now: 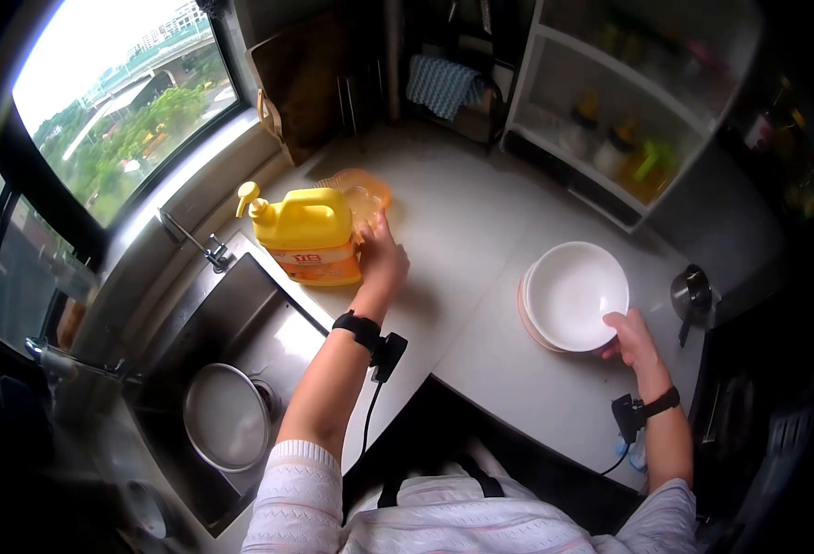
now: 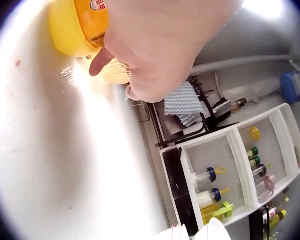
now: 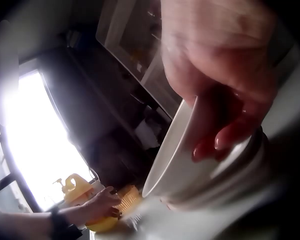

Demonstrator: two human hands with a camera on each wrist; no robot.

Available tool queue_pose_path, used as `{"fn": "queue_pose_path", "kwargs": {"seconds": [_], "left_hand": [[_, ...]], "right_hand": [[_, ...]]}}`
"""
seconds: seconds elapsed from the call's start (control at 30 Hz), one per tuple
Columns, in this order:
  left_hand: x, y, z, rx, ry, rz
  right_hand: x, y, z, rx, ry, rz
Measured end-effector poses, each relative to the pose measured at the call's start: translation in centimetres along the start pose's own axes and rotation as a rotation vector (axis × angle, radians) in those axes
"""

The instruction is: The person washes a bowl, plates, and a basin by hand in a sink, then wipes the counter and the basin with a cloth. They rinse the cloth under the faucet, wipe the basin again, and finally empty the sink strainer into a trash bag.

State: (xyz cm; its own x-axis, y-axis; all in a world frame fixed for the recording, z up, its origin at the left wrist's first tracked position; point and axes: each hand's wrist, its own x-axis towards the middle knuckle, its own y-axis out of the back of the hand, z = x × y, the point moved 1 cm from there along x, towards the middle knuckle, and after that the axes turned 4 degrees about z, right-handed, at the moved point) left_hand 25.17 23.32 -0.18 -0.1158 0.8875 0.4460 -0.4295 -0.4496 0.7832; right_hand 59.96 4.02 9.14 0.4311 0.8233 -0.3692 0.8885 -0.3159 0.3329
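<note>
Beside the yellow detergent jug (image 1: 313, 222), my left hand (image 1: 384, 263) pinches the rim of a clear orange ribbed dish (image 1: 361, 189). In the left wrist view, the dish's ribs (image 2: 115, 74) show between the digits of my left hand (image 2: 157, 50), below the jug (image 2: 67, 30). My right hand (image 1: 636, 342) grips the white bowl (image 1: 573, 295), thumb over the rim and fingers beneath. A pinkish rim shows under that bowl at its left. In the right wrist view, curled fingers of my right hand (image 3: 225, 85) press the outer wall of the tilted bowl (image 3: 177, 145).
A metal sink (image 1: 287, 342) at the left holds a round pan (image 1: 227, 417). The faucet (image 1: 213, 254) stands behind it, near the window. Against the back are a cutting board (image 1: 301, 92), a blue cloth (image 1: 442, 85) and a white shelf (image 1: 601, 175). A dark-handled utensil (image 1: 690, 291) lies at the right.
</note>
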Motion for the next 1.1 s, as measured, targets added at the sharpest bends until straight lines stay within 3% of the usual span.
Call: {"fn": "queue_pose_path", "kwargs": {"seconds": [0.03,0.1,0.17,0.2,0.4,0.53,0.6,0.63,0.7,0.8,0.87,0.97,1.03,1.1], "left_hand": [[0.6,-0.6,0.2,0.212,-0.019,0.054],[1.8,-1.6,0.3,0.186,0.041,0.084],[3.0,-2.5,-0.4,-0.009,0.292,-0.189],[3.0,-2.4,-0.4,-0.008,0.301,-0.187],[-1.4,-0.7,0.3,-0.019,0.055,-0.311],[-6.1,2.7,0.2,-0.125,-0.057,-0.407],[-8.2,4.9,-0.6,-0.137,-0.108,-0.448],[-9.3,6.1,-1.1,-0.206,-0.178,-0.420],[-10.6,7.9,-2.0,-0.272,-0.229,-0.392],[-12.2,9.9,-3.1,-0.278,-0.239,-0.463],[-12.5,10.8,-4.1,-0.273,-0.231,-0.457],[-13.0,11.9,-5.6,-0.253,-0.235,-0.413],[-13.3,12.6,-6.0,-0.372,-0.111,-0.269],[-13.6,13.1,-6.3,-0.412,-0.017,-0.299]], "right_hand": [[0.5,0.3,0.2,-0.008,-0.050,-0.042],[1.9,1.0,0.6,-0.021,-0.097,-0.090],[3.5,1.4,1.0,-0.103,-0.179,-0.156],[3.6,1.3,0.3,-0.161,-0.186,-0.150],[5.4,2.0,0.0,-0.612,-0.154,-0.160],[4.9,1.9,-0.6,-0.655,-0.134,-0.127],[3.9,2.1,-2.1,-0.786,0.225,0.126],[3.1,1.7,-2.4,-0.796,0.218,0.115],[0.7,-0.2,-4.0,-0.366,0.453,0.183],[-3.7,-7.5,-3.9,-0.133,0.307,-0.256],[-4.6,-12.1,-2.9,-0.383,0.391,-0.438],[-2.8,-16.6,-1.0,-0.543,0.443,-0.450],[-1.4,-18.9,0.2,-0.541,0.280,-0.462],[-0.5,-21.1,0.7,-0.470,0.232,-0.508]]}}
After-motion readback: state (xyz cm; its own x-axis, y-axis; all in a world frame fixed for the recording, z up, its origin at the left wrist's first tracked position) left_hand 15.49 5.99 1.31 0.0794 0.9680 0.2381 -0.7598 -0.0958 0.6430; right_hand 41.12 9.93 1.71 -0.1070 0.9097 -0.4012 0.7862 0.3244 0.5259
